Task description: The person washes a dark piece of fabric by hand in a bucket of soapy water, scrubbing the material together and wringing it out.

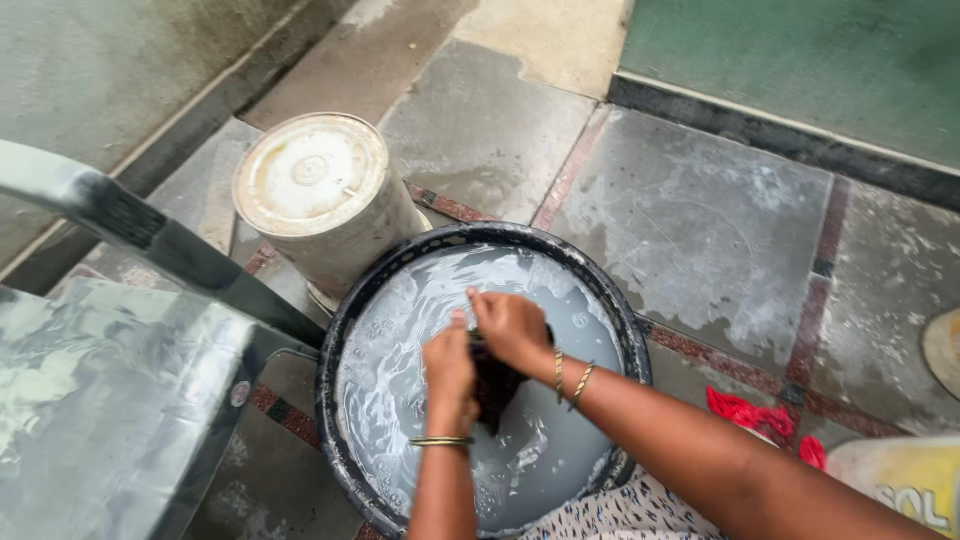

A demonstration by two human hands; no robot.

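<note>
I see a home's outdoor washing spot, a yard or veranda: wet grey stone floor slabs (700, 220) with reddish joints, a black tub (600, 290) of soapy water, an upturned white bucket (320, 190), and a plastered wall (120, 60) alongside.

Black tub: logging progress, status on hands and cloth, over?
Both hands, left and right, gripping dark cloth. Cloth over soapy water in black tub. Nothing obstructing.

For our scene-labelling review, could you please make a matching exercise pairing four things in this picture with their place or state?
Things:
1. dark cloth
2. white bucket
3. red cloth
4. black tub

Places or states:
A. upside down beside the tub
B. gripped by both hands
C. filled with soapy water
D. on the floor, right of the tub

Pairs: 1-B, 2-A, 3-D, 4-C
</note>
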